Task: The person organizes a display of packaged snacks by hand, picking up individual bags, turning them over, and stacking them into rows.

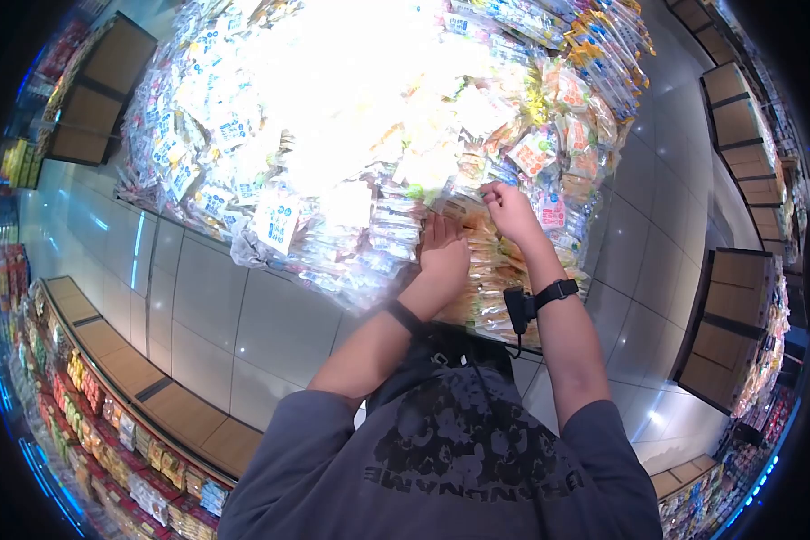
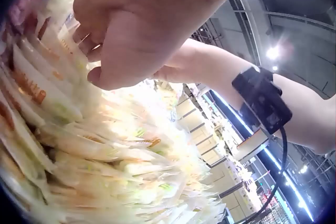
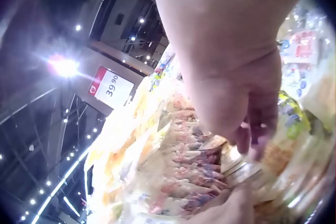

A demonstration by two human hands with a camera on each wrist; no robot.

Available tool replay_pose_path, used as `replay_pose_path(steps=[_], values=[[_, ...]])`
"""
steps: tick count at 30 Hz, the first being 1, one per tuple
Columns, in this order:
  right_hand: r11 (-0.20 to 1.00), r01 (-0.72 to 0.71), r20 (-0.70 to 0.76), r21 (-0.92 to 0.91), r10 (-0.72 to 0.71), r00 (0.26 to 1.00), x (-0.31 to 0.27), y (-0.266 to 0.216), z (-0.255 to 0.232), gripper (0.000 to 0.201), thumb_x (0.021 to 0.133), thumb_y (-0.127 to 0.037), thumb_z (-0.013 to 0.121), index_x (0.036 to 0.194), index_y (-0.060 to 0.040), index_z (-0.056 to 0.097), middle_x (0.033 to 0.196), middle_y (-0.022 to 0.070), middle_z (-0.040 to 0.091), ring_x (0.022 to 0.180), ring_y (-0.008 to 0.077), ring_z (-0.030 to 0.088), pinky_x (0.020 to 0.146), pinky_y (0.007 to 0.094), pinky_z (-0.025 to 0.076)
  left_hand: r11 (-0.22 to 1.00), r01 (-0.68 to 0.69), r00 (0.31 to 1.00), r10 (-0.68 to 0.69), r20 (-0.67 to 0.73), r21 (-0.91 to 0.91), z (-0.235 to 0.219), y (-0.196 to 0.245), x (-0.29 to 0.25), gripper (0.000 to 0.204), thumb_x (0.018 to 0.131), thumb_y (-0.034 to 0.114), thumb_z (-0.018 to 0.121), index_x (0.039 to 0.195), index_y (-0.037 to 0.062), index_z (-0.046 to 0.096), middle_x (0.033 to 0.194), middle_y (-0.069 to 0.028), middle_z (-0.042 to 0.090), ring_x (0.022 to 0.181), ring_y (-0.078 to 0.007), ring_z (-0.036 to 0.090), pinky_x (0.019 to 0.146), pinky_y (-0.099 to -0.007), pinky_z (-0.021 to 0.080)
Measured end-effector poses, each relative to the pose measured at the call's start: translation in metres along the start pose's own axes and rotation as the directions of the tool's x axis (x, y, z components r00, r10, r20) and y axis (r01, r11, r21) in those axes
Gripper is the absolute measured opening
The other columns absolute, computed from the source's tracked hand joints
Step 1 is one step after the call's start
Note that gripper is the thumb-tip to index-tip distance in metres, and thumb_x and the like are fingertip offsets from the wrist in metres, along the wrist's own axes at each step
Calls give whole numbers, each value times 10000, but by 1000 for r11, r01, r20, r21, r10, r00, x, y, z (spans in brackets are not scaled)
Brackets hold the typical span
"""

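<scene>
Reaching both arms over a big heap of shiny wrapped packets, the person has their hands pretty close to each other at the near edge. The left hand [image 1: 445, 247] lies on the clear packets [image 1: 493, 265] with orange bits showing through, fingers fairly straight and not clamped round anything that I can see. Those packets stand in a tight row, right between and below the forearms. The right hand [image 1: 510, 214] is just beyond and to the right, fingers curled down among the wrappers. Honestly can't tell if it's pinching one or only touching, since the fingertips are tucked out of sight even in the right wrist view.

Close by on the right there's a pink-labelled packet [image 1: 553, 211], and further up a white packet [image 1: 533, 153] with orange print. Blue-and-white packets [image 1: 279, 225] cover the left side, and glare washes out the middle of the heap.

There's a black camera [image 1: 517, 310] strapped to the right wrist, plus a grey tiled floor [image 1: 207, 324] and stocked shelves [image 1: 166, 463] around. A red-and-white price sign [image 3: 110, 87] reads 39.90.
</scene>
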State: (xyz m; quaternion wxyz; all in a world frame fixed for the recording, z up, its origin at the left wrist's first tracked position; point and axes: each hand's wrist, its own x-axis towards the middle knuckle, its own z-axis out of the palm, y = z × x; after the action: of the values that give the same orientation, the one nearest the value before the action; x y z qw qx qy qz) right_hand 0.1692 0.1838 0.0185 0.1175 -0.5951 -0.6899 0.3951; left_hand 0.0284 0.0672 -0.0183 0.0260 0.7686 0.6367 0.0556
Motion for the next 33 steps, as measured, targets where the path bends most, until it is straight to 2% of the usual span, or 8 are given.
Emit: replay_pose_path(steps=[1,3,7,20,23,25,28,33], values=[[1000,-6,-2,3,6,1000,-3,5,0,361,870,-53,583,1213,-28,695,1019,219,718,1006,343,690,893,434,548,1000,-6,1000,6,4,-1,3,-1,-1,429,873,137,536,1233,-86,603,1169,-192,596,1236,-354,508,1173,-466,290],[789,301,-42,-536,-381,924,-10,15,2,392,853,-79,657,1243,-42,688,1038,218,717,991,348,692,874,430,558,997,44,999,-43,9,-61,7,-4,2,371,867,141,541,1156,-72,638,1141,-196,603,1180,-347,539,1123,-454,338],[973,102,344,-208,-25,939,-17,29,-3,419,860,-56,673,1271,-130,700,1097,218,679,988,390,652,898,430,527,998,-1,997,6,79,-60,4,-11,8,323,866,157,549,1097,-38,662,1086,-169,618,1089,-319,578,1029,-435,398],[735,404,469,-545,-133,873,-16,22,-15,313,866,-139,679,1173,-155,742,953,195,656,891,377,646,838,468,530,994,64,971,-41,237,-88,1,-9,21,361,965,230,522,1317,210,601,1168,-106,592,1140,-304,539,1047,-487,377],[901,63,517,-430,189,835,15,9,-16,272,860,-212,712,1111,-110,737,919,196,643,852,373,632,802,469,527,990,74,955,-36,294,-120,-3,-8,20,335,979,245,514,1295,281,616,1192,-121,587,1158,-333,532,1075,-513,363],[944,46,-56,-327,-69,996,19,-10,-14,221,864,-136,678,1075,-82,712,1040,188,653,979,391,636,850,445,530,987,82,957,-39,288,-139,-2,-7,20,327,980,245,512,1281,306,625,1197,-129,587,1160,-347,532,1078,-521,360],[914,343,-296,-217,-397,869,28,-5,7,173,872,-144,683,1023,-62,660,1002,185,642,967,397,636,822,458,523,990,59,964,-24,263,-127,1,-7,19,323,972,252,514,1271,270,637,1194,-135,586,1147,-354,537,1036,-518,381],[917,321,-431,-235,-394,812,39,0,7,156,897,-111,660,1045,-61,659,974,160,642,948,369,643,805,450,529,983,53,982,-20,186,-176,9,-6,7,380,952,220,488,1307,194,622,1142,-185,599,1150,-383,534,1065,-521,344]])
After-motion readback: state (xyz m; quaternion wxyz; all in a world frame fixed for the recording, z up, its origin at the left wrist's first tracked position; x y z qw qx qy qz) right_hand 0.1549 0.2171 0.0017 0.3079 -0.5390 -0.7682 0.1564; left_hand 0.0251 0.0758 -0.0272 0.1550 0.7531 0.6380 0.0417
